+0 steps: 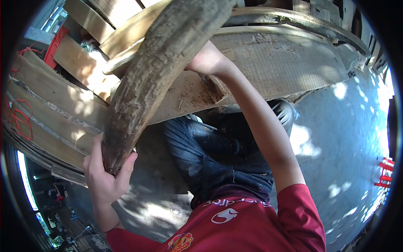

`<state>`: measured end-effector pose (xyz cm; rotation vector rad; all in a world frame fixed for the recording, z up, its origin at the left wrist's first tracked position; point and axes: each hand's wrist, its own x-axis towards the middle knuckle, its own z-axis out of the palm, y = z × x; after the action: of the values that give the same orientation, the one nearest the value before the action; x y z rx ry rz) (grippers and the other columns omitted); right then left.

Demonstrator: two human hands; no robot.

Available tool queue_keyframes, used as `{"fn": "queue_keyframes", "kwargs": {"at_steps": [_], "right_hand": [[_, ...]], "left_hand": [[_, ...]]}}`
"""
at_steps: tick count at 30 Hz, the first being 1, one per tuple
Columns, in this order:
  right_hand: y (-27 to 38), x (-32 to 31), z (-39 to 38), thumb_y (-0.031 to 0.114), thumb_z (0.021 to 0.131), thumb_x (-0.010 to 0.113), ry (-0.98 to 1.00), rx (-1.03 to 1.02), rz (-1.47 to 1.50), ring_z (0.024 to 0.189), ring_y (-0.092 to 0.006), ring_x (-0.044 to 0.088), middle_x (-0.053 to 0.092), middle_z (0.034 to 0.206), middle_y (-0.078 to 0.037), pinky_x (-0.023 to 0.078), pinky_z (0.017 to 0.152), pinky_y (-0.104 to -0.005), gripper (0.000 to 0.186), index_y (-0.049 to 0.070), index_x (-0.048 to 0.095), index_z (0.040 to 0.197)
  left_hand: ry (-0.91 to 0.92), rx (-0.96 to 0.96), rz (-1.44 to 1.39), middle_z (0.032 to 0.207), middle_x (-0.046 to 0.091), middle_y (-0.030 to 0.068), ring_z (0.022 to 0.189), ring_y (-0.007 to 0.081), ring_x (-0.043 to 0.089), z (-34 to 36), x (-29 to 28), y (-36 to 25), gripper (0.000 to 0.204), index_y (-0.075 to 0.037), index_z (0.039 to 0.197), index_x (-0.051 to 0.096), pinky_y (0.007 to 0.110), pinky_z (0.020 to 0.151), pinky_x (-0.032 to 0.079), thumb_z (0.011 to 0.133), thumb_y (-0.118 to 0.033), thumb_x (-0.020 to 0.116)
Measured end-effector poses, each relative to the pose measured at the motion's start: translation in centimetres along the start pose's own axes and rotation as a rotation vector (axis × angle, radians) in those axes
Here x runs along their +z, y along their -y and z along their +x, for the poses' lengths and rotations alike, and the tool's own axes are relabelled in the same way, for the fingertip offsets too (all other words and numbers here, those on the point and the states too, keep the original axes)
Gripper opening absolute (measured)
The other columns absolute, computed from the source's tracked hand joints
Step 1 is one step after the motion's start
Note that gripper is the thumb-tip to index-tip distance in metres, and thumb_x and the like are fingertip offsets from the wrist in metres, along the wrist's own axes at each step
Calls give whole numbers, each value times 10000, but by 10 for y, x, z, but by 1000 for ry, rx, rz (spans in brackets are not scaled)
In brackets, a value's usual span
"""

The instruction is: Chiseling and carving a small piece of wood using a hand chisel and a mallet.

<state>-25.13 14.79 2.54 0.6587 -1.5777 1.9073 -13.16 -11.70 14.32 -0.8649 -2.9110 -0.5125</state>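
Note:
A thick, curved piece of wood (147, 80), rough and grey-brown with a darker rounded near end, slants up from the left toward the top of the view. My left hand (107, 178) grips that dark end, thumb on one side and fingers on the other. Farther along, my right hand (208, 61) holds the wood from its right side; its fingers are hidden behind it. Below my right wrist, a broad plank (285, 63) carries wood chips and a small wooden block (216, 89).
Long boards (50, 107) lie at the left, with a tangled red cord (21, 122) over them. More slabs (294, 16) are stacked at the back. My bent legs (201, 147) are below the plank. A red plastic chair (384, 172) stands at the far right on the concrete floor (336, 138).

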Motion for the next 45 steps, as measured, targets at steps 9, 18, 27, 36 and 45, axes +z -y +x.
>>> {"fn": "queue_keyframes", "kwargs": {"at_steps": [9, 18, 27, 36, 45], "right_hand": [[12, -25, -37, 182, 730, 761, 37, 162, -88, 562, -79, 485, 517, 583, 23, 380, 528, -254, 258, 51, 557, 640], [43, -81, -165, 63, 704, 721, -319, 3, 130, 803, -232, 537, 566, 728, -77, 453, 784, -376, 222, 88, 501, 686], [36, -30, -202, 50, 877, 691, -460, 136, 384, 1116, -223, 532, 569, 1130, -120, 391, 1011, -376, 172, 91, 534, 821], [83, -7, -148, 397, 779, 722, 3, 28, -587, 1294, -411, 291, 457, 1278, -170, 254, 1027, -553, 324, 109, 593, 854], [-21, -54, -180, 504, 507, 830, 167, 253, -756, 1320, -412, 357, 360, 1422, -245, 308, 1037, -499, 1069, 41, 405, 1372]], "left_hand": [[-295, -247, -548, 714, 615, 46, 574, 100, 577, 26, 95, 51, 307, 16, 1052, 585, 256, 529, 451, 872, -188, 726], [-166, -106, 200, 936, 622, 211, 951, 406, 579, 107, 221, 117, 426, 19, 892, 626, 480, 843, 473, 801, -384, 731], [-70, 229, -137, 1301, 477, 212, 1231, 393, 453, 79, 194, 23, 684, -17, 1375, 454, 505, 1030, 375, 795, -277, 710], [36, 306, -950, 1085, 487, 94, 1064, 235, 520, 53, 294, 11, 445, -36, 1155, 481, 397, 954, 429, 771, -85, 701], [-289, 280, -662, 780, 612, 92, 712, 196, 588, 52, 231, 4, 119, 8, 819, 592, 297, 700, 484, 890, -48, 669]]}}
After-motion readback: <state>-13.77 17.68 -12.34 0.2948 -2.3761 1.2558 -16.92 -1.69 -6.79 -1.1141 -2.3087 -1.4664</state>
